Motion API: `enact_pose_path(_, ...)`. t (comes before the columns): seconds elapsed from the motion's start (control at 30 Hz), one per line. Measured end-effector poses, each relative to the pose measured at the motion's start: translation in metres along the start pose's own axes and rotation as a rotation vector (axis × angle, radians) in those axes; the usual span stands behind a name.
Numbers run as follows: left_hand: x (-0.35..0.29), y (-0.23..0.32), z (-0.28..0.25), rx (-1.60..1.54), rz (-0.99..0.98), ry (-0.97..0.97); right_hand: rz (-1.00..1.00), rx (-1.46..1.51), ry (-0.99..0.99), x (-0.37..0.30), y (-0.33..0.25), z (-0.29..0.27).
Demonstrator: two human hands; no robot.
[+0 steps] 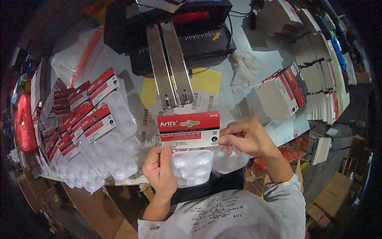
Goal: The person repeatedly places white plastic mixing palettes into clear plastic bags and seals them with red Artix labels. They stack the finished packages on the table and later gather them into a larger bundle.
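Note:
A folded red and white header card (187,131) is held up in front of me. Below it hangs a white plastic paint palette (192,167) with round wells, in what looks like a clear bag. The thumb of my left hand (160,170) lies on the card's lower left corner, its fingers behind. At the card's right edge, my right hand (248,137) pinches with thumb and fingers. Another white palette (230,161) lies under the right hand, partly hidden. Just beyond the card end the two metal arms (169,63) of a black machine (207,46), possibly a stapler.
Several carded palettes (115,147) overlap in a pile on the left. To the right lie a stack of header cards (278,93) and a knotted white bag (244,67). Stacks of card (314,51) line the table's far right. Cardboard boxes (334,191) stand below, on the right.

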State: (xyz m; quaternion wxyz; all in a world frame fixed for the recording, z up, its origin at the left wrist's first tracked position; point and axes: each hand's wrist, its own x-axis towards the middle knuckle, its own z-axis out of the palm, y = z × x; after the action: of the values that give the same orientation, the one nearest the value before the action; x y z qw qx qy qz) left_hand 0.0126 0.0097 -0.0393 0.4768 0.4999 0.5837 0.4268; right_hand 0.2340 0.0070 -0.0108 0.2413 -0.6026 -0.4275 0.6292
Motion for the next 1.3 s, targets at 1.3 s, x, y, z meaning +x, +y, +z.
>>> enact_pose_path(1.3,0.024,-0.018,0.01,0.047,-0.127,-0.041,0.038,0.39,0.218,0.035,0.001,0.026)
